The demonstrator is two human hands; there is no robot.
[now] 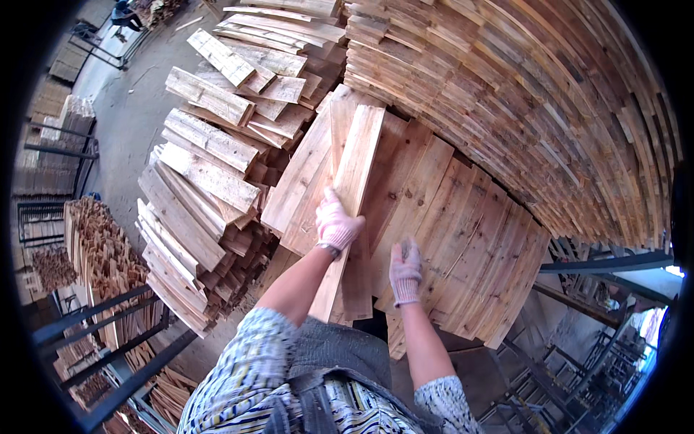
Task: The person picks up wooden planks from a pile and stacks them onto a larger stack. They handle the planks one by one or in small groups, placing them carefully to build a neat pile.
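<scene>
The left hand (pixel 338 226), in a pale pink knitted glove, had its fingers (pixel 330 195) closed over the edges of a long, narrow, pale wooden plank (pixel 359 152), which ran ahead of them and back toward the body. To their right, the similarly gloved right hand (pixel 405 273) had fingers blurred by motion; whether they were spread or closed could not be told. Under both lay flat, knotty, reddish-tan wooden boards (pixel 452 239), side by side. The plank looked light, stiff and sturdy, dry rather than slippery, with possible splinters; a grip across its width near mid-length would likely balance it. Left of the fingers were rough, pale timber stacks (pixel 210 163); beyond them, ahead and right, a tall, curving-looking brown lumber pile (pixel 506 94).
</scene>
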